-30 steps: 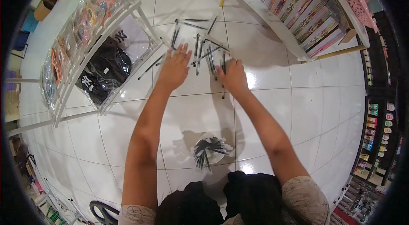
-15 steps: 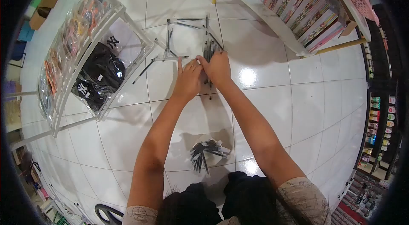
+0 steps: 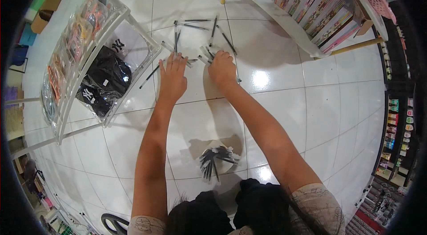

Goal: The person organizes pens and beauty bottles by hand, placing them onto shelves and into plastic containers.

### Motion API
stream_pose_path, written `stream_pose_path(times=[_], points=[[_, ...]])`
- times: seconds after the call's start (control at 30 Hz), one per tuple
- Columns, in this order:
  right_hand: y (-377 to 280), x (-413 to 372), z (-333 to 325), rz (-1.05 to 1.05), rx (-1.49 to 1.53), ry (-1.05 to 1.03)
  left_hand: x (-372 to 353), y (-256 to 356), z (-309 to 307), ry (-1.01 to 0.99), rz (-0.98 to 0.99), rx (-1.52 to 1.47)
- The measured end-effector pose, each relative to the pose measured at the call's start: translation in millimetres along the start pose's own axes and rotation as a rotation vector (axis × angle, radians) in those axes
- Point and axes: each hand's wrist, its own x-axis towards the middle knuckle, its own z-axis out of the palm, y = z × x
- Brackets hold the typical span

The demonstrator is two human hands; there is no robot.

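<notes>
Several slim black pens with clear parts lie on the white tiled floor (image 3: 275,115). My left hand (image 3: 172,79) rests palm down, its fingers stretched over the ends of pens at the left. Between the hands is a gap of bare floor. My right hand (image 3: 222,69) has its fingers curled round a few pens (image 3: 206,56), whose ends stick out on both sides; their full number is hidden. Beyond the hands lie a level pen (image 3: 198,20) and a slanted pen (image 3: 227,40). Closer to my body, a bunch of pens (image 3: 216,160) stands fanned out in a round holder.
At the left, a white rack (image 3: 129,12) holds plastic-wrapped caps (image 3: 106,72). A white shelf (image 3: 284,24) with rows of thin books (image 3: 307,1) stands at the upper right. Small packaged goods (image 3: 391,124) line the far right, and a black curved handle (image 3: 113,222) shows at lower left.
My left hand has moved left, away from my right hand. The upright bundle of pens by my right hand is no longer lined up; pens now lie slanted under it.
</notes>
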Motion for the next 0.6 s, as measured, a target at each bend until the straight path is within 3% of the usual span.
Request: stream_pose_path(times=[0.13,0.23,0.33,0.37,0.6], points=[[13,4,5,-0.052,0.029,0.014,-23,13,-10,-0.011,0.016,-0.104],[17,5,-21,-0.014,0.214,-0.109,-47,22,-26,-0.048,0.027,-0.192],[42,34,-8,-0.069,0.394,0.02,-80,25,-41,-0.028,-0.023,-0.278],[35,33,-39,0.042,0.422,-0.076,-90,29,-45,0.01,-0.054,-0.308],[54,74,-31,0.016,0.199,-0.113,-140,39,-50,0.077,-0.245,-0.601]])
